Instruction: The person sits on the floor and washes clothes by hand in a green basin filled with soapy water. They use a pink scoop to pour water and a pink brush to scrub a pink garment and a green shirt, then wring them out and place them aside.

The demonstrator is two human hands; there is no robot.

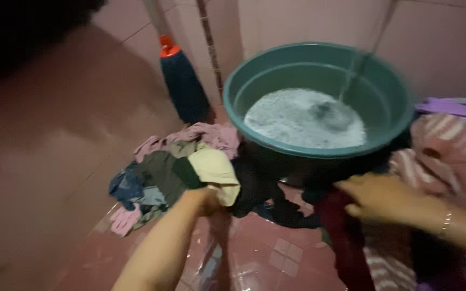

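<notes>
My left hand [205, 198] is closed on a pale yellow garment [217, 171] lifted from a heap of mixed clothes [157, 178] on the wet floor. My right hand [378, 198], a bracelet on its wrist, rests on dark maroon cloth [341, 231] below a big teal basin [395, 94]. The basin holds foamy water [303, 118], and a thin stream of water [351, 75] falls into it.
A broom with a dark blue head and red collar [182, 81] leans in the tiled corner. Striped pink and purple clothes [449, 145] are piled at the right. The pink tiled floor [276, 253] is wet. The upper left is dark.
</notes>
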